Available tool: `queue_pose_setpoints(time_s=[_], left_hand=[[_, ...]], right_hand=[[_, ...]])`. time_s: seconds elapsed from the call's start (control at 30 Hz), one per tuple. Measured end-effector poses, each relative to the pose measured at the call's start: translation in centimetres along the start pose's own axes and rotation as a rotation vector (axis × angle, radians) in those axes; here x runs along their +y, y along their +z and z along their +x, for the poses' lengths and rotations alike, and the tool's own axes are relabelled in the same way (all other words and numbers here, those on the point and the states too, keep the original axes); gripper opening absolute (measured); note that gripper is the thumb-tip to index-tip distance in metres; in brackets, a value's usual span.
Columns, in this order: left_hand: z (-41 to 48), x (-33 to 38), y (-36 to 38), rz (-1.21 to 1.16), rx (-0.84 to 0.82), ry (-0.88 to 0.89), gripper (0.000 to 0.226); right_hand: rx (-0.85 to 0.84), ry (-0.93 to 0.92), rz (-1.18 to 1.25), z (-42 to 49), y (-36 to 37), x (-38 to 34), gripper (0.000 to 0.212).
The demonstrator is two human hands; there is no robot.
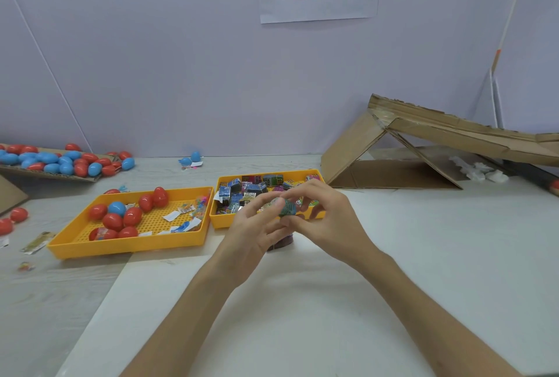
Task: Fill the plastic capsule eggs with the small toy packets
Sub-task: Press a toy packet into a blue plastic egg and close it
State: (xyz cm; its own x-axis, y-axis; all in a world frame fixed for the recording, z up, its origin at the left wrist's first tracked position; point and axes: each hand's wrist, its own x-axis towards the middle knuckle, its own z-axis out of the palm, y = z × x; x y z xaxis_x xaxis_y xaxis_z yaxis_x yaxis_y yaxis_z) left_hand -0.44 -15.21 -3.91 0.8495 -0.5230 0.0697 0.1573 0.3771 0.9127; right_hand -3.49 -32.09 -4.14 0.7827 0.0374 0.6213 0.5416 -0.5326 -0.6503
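White tabletop [423, 255] fronts a lilac wall. Above the right yellow plastic tray's [220, 221] near wall, left hand [254, 234] and right hand [329, 219] pinch a small teal printed toy packet [286, 208], crumpled, its long axis roughly crosswise.

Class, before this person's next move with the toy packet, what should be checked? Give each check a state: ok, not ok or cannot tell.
1. Is the packet pinched by the left hand and right hand: ok.
2. Is the packet small enough for an egg: cannot tell.
3. Is an open egg half ready: a dark red thing lies under the hands, mostly hidden: cannot tell.
4. Are there spare packets in the right tray: ok.
5. Are there eggs in the left tray: ok.
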Motion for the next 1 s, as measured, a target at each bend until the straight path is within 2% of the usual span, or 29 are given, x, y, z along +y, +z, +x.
queue_pose_setpoints(time_s=[0.13, 0.3, 0.57, 0.77, 1.0], left_hand=[[-0.12, 0.27, -0.05, -0.017, -0.006, -0.026, 0.053], [-0.41, 0.3, 0.12, -0.167, -0.07, -0.041, 0.034], [-0.37, 0.1, 0.05, -0.282, -0.111, -0.064, 0.046], [-0.28, 0.09, 0.03, -0.295, -0.092, -0.058, 0.045], [-0.2, 0.15, -0.17, -0.351, -0.128, -0.031, 0.046]], right_hand=[[0.014, 0.011, 0.046, 0.05, -0.04, -0.16, 0.031], [0.002, 0.066, 0.153, 0.27, -0.28, -0.4, 0.032], [-0.02, 0.133, 0.239, 0.36, -0.08, -0.38, 0.029], [0.006, 0.243, 0.324, 0.28, -0.01, -0.18, 0.021], [-0.041, 0.265, 0.579, 0.29, -0.24, -0.57, 0.026]])
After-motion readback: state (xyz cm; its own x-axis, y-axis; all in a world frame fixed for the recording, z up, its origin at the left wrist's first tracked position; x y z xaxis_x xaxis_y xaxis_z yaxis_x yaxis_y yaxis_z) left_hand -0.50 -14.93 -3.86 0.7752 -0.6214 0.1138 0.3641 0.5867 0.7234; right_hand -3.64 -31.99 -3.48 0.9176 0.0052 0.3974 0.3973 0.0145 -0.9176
